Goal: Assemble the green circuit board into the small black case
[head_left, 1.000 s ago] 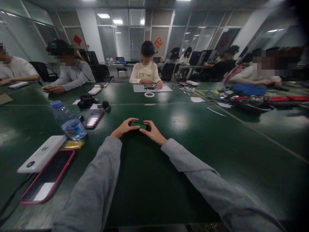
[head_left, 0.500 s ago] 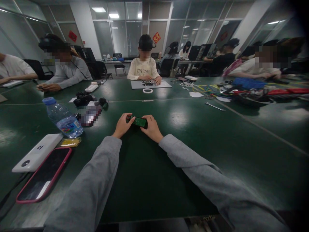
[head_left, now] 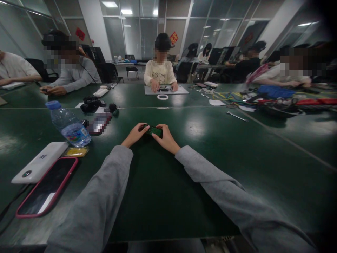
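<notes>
Between my two hands is a small dark device with a green face point(head_left: 154, 130), held lengthwise over the green table point(head_left: 158, 196). My left hand point(head_left: 136, 134) grips its left end, thumb on the face. At the right end my right hand point(head_left: 167, 138) is closed round it, its thumb reaching onto the lower part of the face. The fingers behind the device are mostly hidden. What the face shows is too small to read.
Left of my arms lie a pink-edged phone point(head_left: 48, 186), a white power bank point(head_left: 40, 163), a yellow packet point(head_left: 76, 151) and a water bottle point(head_left: 70, 124). Farther off are a tape ring point(head_left: 162, 97), a metal wrench point(head_left: 237, 116), cables point(head_left: 237, 100) and several seated people.
My right thumb has moved from the device's lower edge onto its face. The view has shifted slightly. Across the table, the person's hands have moved apart.
</notes>
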`<state>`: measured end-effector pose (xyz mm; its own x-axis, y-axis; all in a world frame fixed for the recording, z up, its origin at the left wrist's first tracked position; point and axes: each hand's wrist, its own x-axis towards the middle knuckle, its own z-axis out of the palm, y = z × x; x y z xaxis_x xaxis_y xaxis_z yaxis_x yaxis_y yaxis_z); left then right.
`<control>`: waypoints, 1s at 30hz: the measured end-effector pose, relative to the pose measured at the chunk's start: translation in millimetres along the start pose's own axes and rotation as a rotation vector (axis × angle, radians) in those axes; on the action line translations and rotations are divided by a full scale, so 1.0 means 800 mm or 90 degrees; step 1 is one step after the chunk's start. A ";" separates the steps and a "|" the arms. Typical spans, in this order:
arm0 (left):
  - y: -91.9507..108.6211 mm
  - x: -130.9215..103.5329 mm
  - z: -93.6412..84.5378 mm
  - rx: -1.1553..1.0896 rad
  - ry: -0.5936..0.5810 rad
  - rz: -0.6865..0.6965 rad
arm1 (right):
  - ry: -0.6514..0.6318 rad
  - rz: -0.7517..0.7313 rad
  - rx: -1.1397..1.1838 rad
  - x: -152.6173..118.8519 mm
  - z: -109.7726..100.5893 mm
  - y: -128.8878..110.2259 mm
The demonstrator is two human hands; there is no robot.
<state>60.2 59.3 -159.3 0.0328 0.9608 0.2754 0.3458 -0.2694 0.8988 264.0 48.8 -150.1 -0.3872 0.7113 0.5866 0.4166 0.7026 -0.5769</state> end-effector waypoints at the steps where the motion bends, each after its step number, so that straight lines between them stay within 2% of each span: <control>1: -0.001 0.000 0.000 -0.005 -0.004 -0.002 | 0.011 0.010 0.019 0.000 0.001 0.002; 6: 0.013 -0.004 -0.003 -0.034 -0.021 -0.024 | 0.023 0.069 0.067 0.002 0.004 0.010; 12: 0.032 -0.008 -0.007 -0.049 -0.001 -0.066 | -0.035 -0.030 -0.065 0.001 -0.001 0.001; 18: 0.023 -0.005 -0.004 -0.059 -0.012 -0.038 | -0.092 -0.106 -0.250 -0.003 -0.006 -0.024; 21: 0.020 -0.006 -0.011 -0.092 -0.059 -0.043 | -0.127 -0.146 -0.290 -0.004 -0.008 -0.034; 25: 0.018 -0.007 -0.027 -0.101 -0.118 -0.035 | -0.114 -0.132 -0.229 -0.006 -0.009 -0.038; 28: 0.019 -0.008 -0.035 -0.111 -0.138 -0.023 | -0.057 -0.081 -0.164 -0.005 -0.009 -0.030; 30: 0.022 -0.009 -0.037 -0.119 -0.149 -0.029 | -0.055 -0.041 -0.124 -0.004 -0.007 -0.021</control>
<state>38.5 45.4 -135.9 0.2435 0.9554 0.1671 0.1741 -0.2125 0.9615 262.9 34.4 -138.7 -0.4839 0.6701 0.5628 0.5365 0.7353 -0.4141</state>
